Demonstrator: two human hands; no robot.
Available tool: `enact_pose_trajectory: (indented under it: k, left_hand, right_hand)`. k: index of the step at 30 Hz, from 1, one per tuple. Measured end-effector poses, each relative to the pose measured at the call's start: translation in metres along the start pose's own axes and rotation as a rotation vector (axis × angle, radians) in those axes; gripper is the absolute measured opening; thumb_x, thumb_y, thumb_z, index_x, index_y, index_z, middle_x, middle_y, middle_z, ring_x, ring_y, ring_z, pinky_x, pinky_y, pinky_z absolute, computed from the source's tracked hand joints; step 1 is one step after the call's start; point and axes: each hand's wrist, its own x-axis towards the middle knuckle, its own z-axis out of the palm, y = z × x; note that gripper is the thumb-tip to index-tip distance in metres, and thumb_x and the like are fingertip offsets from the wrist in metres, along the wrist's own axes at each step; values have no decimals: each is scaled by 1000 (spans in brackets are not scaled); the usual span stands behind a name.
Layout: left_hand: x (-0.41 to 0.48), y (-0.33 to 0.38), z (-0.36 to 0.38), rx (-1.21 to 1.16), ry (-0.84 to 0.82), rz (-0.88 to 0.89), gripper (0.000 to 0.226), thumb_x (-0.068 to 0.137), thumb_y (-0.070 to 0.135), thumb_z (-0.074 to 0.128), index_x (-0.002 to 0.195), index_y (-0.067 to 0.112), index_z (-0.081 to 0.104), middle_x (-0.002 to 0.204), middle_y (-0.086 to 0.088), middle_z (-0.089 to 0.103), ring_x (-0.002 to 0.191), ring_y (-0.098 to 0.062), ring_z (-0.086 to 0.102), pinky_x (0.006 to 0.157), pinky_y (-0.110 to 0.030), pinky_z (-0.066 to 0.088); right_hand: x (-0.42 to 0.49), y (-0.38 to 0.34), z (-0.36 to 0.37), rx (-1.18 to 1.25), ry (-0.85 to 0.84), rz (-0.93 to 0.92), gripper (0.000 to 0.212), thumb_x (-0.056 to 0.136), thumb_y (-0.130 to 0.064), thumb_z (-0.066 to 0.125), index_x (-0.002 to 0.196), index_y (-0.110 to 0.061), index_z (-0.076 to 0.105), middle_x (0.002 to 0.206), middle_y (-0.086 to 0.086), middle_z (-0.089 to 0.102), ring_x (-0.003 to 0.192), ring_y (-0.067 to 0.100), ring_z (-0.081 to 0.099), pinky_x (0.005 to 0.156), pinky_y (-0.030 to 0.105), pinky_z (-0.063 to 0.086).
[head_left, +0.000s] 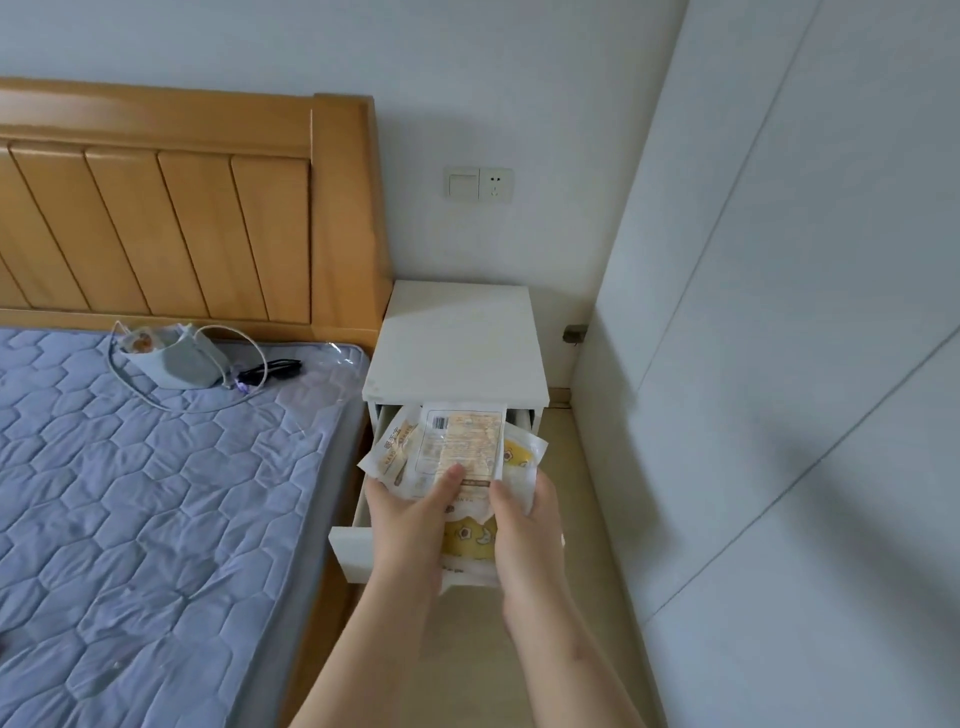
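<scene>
Both hands hold a fanned stack of snack packets (465, 441) right over the open top drawer (345, 551) of a white nightstand (457, 343). The L hand (410, 512) grips the stack from the left, w/ its thumb pressed on the top packet and the other fingers curled underneath. The R hand (524, 519) grips the right edge, thumb on top, fingers wrapped under.

The top packet is clear, w/ a barcode label and beige contents. A beige printed packet (397, 449) sticks out to the left. A yellow packet (519, 454) lies at the bottom, its lower end hanging between the wrists.

The drawer is pulled well out toward the person. Its inside is mostly hidden by packets and hands, so I can't tell what's in it. The nightstand stands just beside the bed (130, 493). On the mattress near the headboard (156, 218) lies a small grey pouch (171, 358), sth brownish showing at its mouth, w/ a white cable (249, 343) looped round it.
</scene>
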Motion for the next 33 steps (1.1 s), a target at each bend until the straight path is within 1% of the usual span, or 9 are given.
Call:
enact_pose_trajectory:
  k: [4,8,11,14,16,23,27,31,33]
  left_hand:
    - [81,-17,6,-26,28,-94,68,71,14,80,127,18,42,108,-6,65,89,-24,68,69,-41,58]
    - [149,-57,-4,-44,55,-188,62,73,16,77,123,23,40,104,-4,63,86,-26,67,68,-44,56]
    - [199,-94,-18,-58,26,-227,58,76,17,74,121,27,40,106,-8,65,85,-29,68,67,-47,56]
    - [242,-130,-31,-51,12,-227,59,78,17,73,125,27,39,109,-9,65,85,-30,68,68,-48,56]
    - [270,-151,-38,-56,-8,-206,61,78,16,73,128,25,39,110,-10,65,84,-30,69,66,-47,57]
    - [337,-196,-44,-120,-80,-110,66,71,21,80,129,23,47,108,-10,69,73,-29,73,59,-48,57]
    - [344,-205,-38,-101,-65,-32,63,70,18,82,124,22,49,108,-10,69,81,-30,71,59,-47,57]
    - [354,-204,-25,-26,-66,-44,71,67,20,85,126,25,48,109,-11,68,85,-34,70,64,-53,57]
    - [362,-197,-11,6,-79,-41,72,66,20,85,128,24,48,109,-11,68,84,-33,70,61,-48,57]
  right_hand:
    - [72,15,20,32,-79,80,19,100,-26,44,116,-27,53,104,-5,68,88,9,68,76,33,58]
    - [140,68,20,9,-70,66,28,100,-36,39,127,-35,41,115,-5,61,92,4,63,73,21,51]
    - [187,125,6,-264,-15,52,35,99,-31,43,135,-26,41,128,1,55,101,10,58,91,29,43]
    - [228,180,-9,-593,-101,86,34,99,-25,42,133,-22,43,125,6,57,86,3,51,81,26,39]
    - [252,208,-14,-759,-188,94,31,98,-26,43,129,-22,47,127,2,57,95,10,50,85,28,40]
    - [290,245,-23,-1192,-325,-219,24,98,-35,37,112,-28,55,89,-5,64,80,13,59,72,29,45]
    - [295,242,-25,-1182,-411,-256,21,97,-31,39,97,-23,59,90,-2,64,87,19,60,78,31,46]
    - [315,222,-23,-1096,-611,-7,20,97,-23,39,109,-17,55,79,6,65,65,20,60,55,21,46]
    - [332,207,-23,-944,-576,59,21,97,-17,35,112,-16,50,76,9,66,52,19,63,48,21,49]
